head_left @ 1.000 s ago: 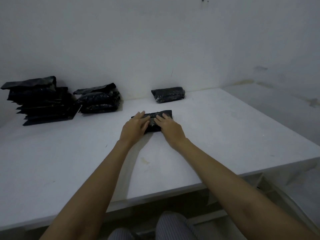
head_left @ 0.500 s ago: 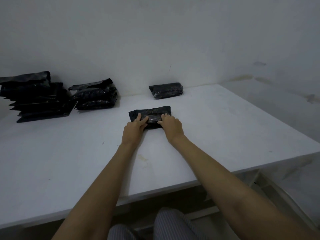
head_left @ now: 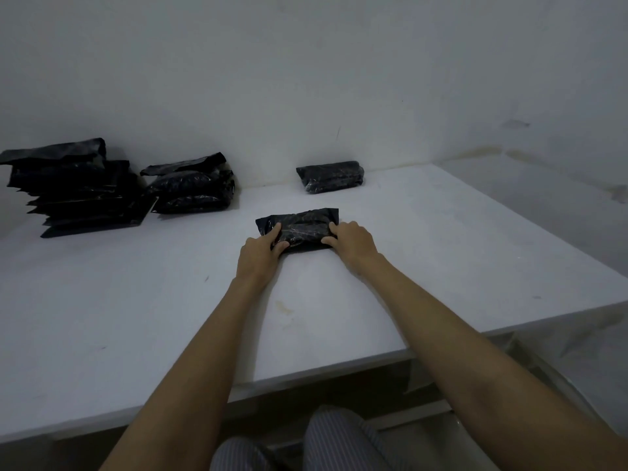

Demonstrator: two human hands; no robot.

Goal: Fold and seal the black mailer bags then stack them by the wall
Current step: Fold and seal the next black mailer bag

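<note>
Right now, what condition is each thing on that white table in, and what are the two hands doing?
Mailer bag under the hands: folded into a bundle, lying flat on the table.
Left hand: gripping the bundle's left end.
Right hand: gripping its right end.
Bag by the wall: folded, lying alone.
Middle pile: bags stacked, top flap sticking up.
Far-left pile: flatter bags, stacked unevenly.
Table: white, slightly stained.

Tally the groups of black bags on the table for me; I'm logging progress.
Bag held in both hands: 1
Folded bag alone by the wall: 1
Piles at left, bags too dark to count singly: 2
Total: 4 groups
</note>
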